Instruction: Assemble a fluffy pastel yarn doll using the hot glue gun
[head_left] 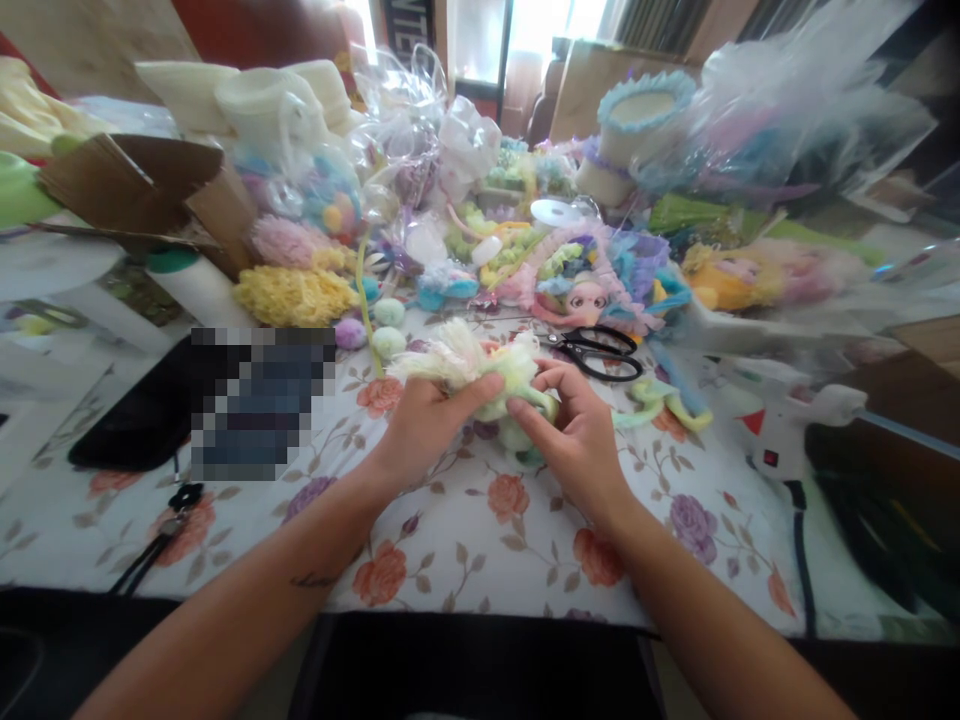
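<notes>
My left hand (pixel 429 420) and my right hand (pixel 576 428) meet over the middle of the table. Between them is a soft, pale green plush piece (pixel 516 372) with a cream, fluffy yarn tuft spreading to the left. Both thumbs press on its near side, and the fingers curl round behind it, partly hidden. Its exact kind cannot be made out. Just beyond my right hand lie black-handled scissors (pixel 606 368). A pale green and yellow fabric strip (pixel 686 405) rests to the right. Small pompoms (pixel 388 343) sit to the left, near a thin yellow-green strip.
A flowered cloth (pixel 472 560) covers the table. Left are a dark phone (pixel 127 420), a thread cone (pixel 199 290) and a cardboard box (pixel 142 190). Heaped plush pieces, yarn and plastic bags fill the back. A white glue gun (pixel 787 405) with a cord stands right.
</notes>
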